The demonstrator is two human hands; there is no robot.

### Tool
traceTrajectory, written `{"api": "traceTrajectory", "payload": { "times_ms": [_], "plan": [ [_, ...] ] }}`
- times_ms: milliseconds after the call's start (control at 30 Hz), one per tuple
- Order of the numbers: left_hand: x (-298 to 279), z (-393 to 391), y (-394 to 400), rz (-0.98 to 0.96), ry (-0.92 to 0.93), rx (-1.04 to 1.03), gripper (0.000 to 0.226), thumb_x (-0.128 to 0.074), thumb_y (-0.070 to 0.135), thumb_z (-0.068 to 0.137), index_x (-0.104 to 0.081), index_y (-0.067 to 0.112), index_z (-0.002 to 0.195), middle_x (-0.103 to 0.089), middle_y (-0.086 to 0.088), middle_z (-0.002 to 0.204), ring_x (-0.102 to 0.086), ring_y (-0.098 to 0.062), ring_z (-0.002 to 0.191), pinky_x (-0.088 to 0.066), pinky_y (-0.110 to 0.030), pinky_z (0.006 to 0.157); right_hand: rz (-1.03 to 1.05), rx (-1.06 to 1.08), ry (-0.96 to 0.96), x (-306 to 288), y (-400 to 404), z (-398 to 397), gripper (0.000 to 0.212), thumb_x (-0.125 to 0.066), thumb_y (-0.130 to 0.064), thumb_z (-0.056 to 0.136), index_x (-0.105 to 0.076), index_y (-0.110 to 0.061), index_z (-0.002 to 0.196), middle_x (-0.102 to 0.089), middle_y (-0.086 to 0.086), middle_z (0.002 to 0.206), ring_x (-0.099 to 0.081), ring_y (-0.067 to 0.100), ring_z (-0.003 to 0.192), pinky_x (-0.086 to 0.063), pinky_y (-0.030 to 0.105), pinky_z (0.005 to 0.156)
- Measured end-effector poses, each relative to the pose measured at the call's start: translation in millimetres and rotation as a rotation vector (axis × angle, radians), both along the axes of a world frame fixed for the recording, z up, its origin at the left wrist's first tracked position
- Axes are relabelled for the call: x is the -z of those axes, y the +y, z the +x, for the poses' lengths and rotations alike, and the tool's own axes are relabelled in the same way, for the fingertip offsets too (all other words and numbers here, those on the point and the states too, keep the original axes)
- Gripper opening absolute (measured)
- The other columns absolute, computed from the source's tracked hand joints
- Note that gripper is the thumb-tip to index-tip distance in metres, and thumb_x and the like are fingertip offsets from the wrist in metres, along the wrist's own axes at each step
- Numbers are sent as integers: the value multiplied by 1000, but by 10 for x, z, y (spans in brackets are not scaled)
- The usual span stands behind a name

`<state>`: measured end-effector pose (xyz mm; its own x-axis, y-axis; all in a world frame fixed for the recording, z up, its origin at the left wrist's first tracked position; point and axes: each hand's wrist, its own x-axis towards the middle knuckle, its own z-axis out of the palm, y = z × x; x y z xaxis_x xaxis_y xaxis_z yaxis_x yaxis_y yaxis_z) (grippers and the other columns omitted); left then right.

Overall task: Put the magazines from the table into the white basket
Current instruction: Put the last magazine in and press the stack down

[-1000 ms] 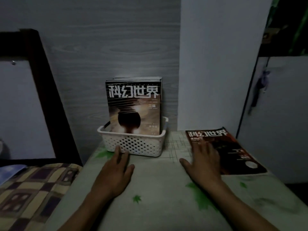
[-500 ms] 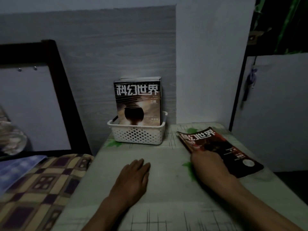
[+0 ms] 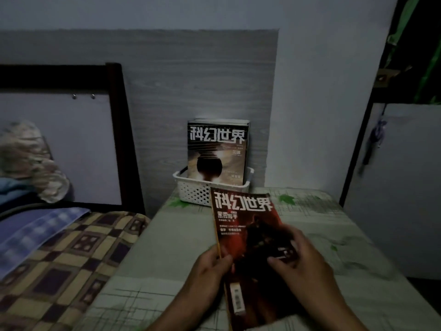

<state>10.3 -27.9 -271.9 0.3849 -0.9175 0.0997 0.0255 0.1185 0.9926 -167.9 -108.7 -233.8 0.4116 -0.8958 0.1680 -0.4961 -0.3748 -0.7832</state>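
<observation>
Gripping spine edge, left hand (image 3: 210, 266) | red magazine (image 3: 248, 235) raised over worktop (image 3: 167, 247), near basket (image 3: 191, 192) | right hand (image 3: 303, 261) fingers curled on cover | keep upright, slot ahead of stack (image 3: 217, 151) | lay flat at right half a second ago, left hand idle

Quick count: one white basket (image 3: 202, 193) on one table (image 3: 167, 247); one red magazine (image 3: 248, 235) held up, with two hands on it — left hand (image 3: 210, 271), right hand (image 3: 303, 266); a stack of magazines (image 3: 218, 151) stands upright in the basket — only the front cover shows fully, so can't tell how many sit behind it; one bed (image 3: 59, 247) alongside.
</observation>
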Motion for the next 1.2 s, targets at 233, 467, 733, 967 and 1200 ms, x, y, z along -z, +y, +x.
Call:
{"api": "traceTrajectory", "payload": {
  "times_ms": [233,467,733,967,1200],
  "plan": [
    [-601,91,-359,-370,-241,-269,28,-47,25,95,-64,34,115,-72,7,110,-66,-15,107,-50,-33,87,-32,149,-485,-371,-669,312,20,-73,-19,85,-64,-26,101,-72,-9,90,-71,17,88,-57,35,72],
    [-1706,716,-1124,-654,-375,-773,15,-49,22,97,-59,24,109,-65,13,94,-61,4,88,-49,-15,72,-340,-42,-913,-1441,-956,1218,16,-55,-17,96,-57,-30,106,-70,-17,94,-67,-1,83,-51,12,62],
    [-1527,1666,-1888,-466,-260,-830,22,-51,6,94,-56,21,109,-66,4,106,-63,-11,98,-51,-29,82,-338,25,-582,-1181,-1674,2077,30,-63,-12,89,-65,-30,112,-70,-13,102,-66,8,94,-56,33,88],
    [-1514,2181,-1863,-242,-309,-571,32,-60,3,87,-64,35,86,-68,15,87,-65,12,68,-48,-9,50,-345,20,-242,-1212,-1938,2026,41,-80,-23,73,-68,-32,112,-73,-10,104,-68,15,91,-53,31,77],
    [-1397,2313,-1794,135,-721,-571,31,-83,23,71,-58,31,88,-62,9,98,-59,-15,90,-53,-40,83,-181,114,189,-1109,-2034,1851,92,-88,-49,59,-36,-24,130,-59,5,127,-61,27,103,-54,45,83]
  ]
}}
